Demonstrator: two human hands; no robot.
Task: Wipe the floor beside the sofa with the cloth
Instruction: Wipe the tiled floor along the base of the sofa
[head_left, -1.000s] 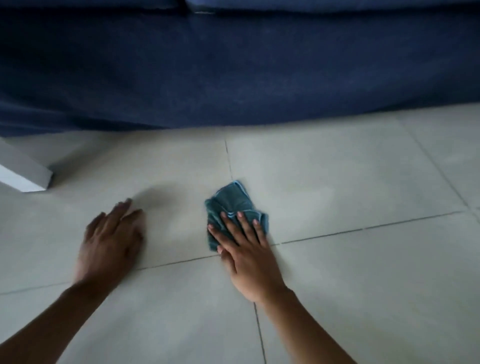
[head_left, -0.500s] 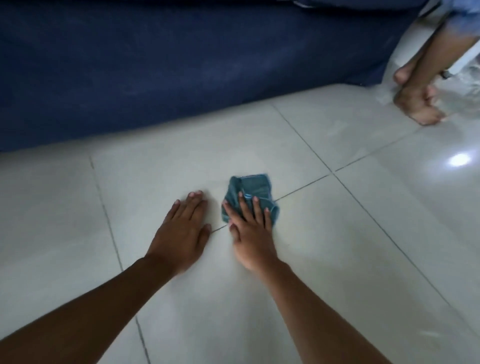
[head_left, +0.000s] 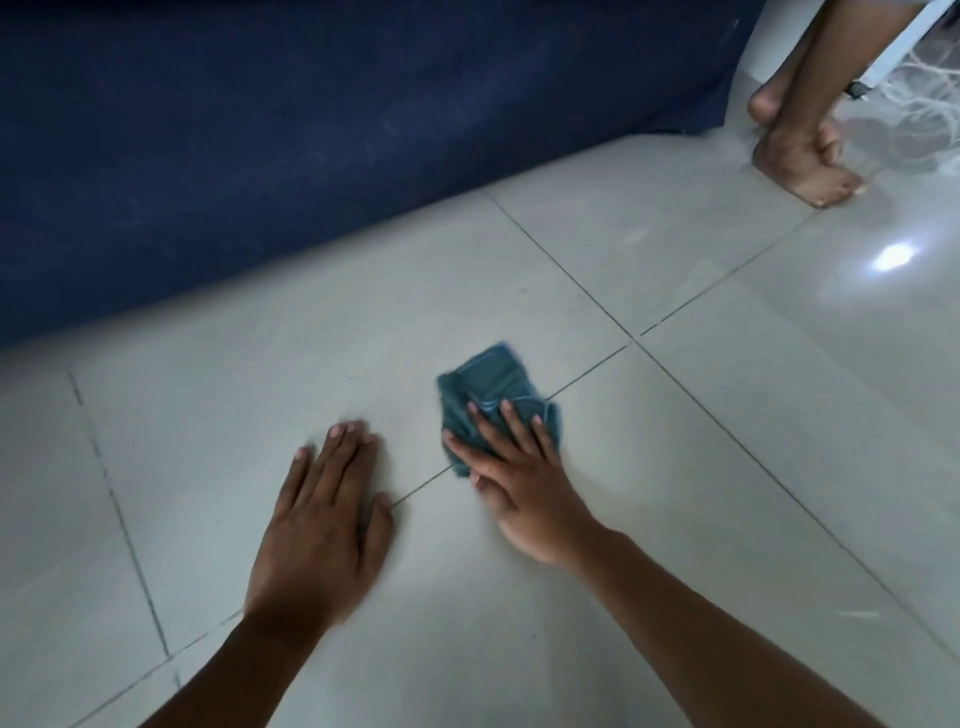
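A folded teal cloth (head_left: 485, 387) lies on the pale tiled floor (head_left: 753, 415), over a grout line. My right hand (head_left: 519, 478) presses flat on the cloth's near half, fingers spread over it. My left hand (head_left: 324, 525) rests palm down on the bare tile to the left of the cloth, about a hand's width away, holding nothing. The dark blue sofa (head_left: 322, 135) fills the upper left, its base running diagonally behind both hands.
Another person's bare feet (head_left: 800, 161) stand at the upper right, just past the sofa's corner. A white furniture leg (head_left: 904, 36) and pale tassels are beside them. A light glare (head_left: 893, 257) shines on the tiles to the right.
The view has swung right along the sofa, bringing the other person's feet into sight. My right hand and the cloth slid right across the tiles. My left hand moved in closer to the cloth.
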